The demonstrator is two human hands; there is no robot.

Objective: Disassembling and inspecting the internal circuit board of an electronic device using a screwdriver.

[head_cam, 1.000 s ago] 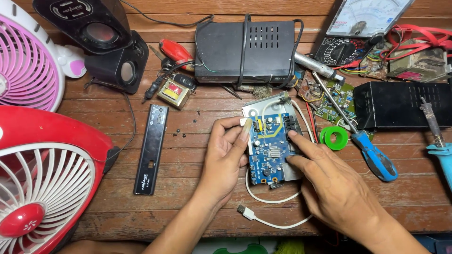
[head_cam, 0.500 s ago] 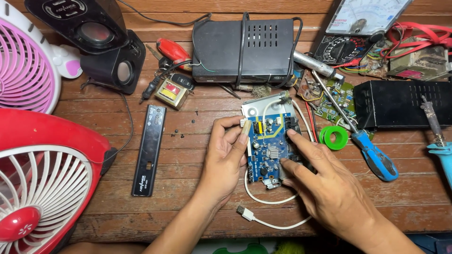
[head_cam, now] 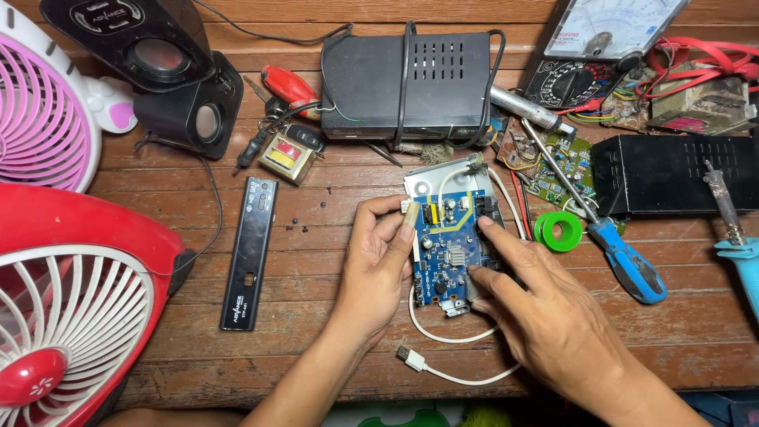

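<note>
Little had been shifted since the earlier frame: the blue circuit board [head_cam: 451, 249] was held in the same spot on the wooden workbench [head_cam: 316, 261], only the fingers had been resettled slightly along its edges. The board was seen lying over a pale metal plate [head_cam: 431, 175], with a white cable [head_cam: 443, 360] trailing from beneath it toward the near edge of the bench. By the left hand [head_cam: 379, 265] the board's left edge was pinched, fingers curled and closed against it, the thumb laid along the side. By the right hand [head_cam: 545, 316] the right side was steadied, fingers spread and only lightly bent, two fingertips [head_cam: 482, 223] pressed on the board's surface rather than wrapped around anything. A blue-handled screwdriver [head_cam: 609, 241] and a green tape roll [head_cam: 559, 231] were left untouched just to the right. The step in hand was judged to be a positioning or inspection of the board; a firm, level grip on both edges would be called for next, with the trailing cable kept free.
</note>
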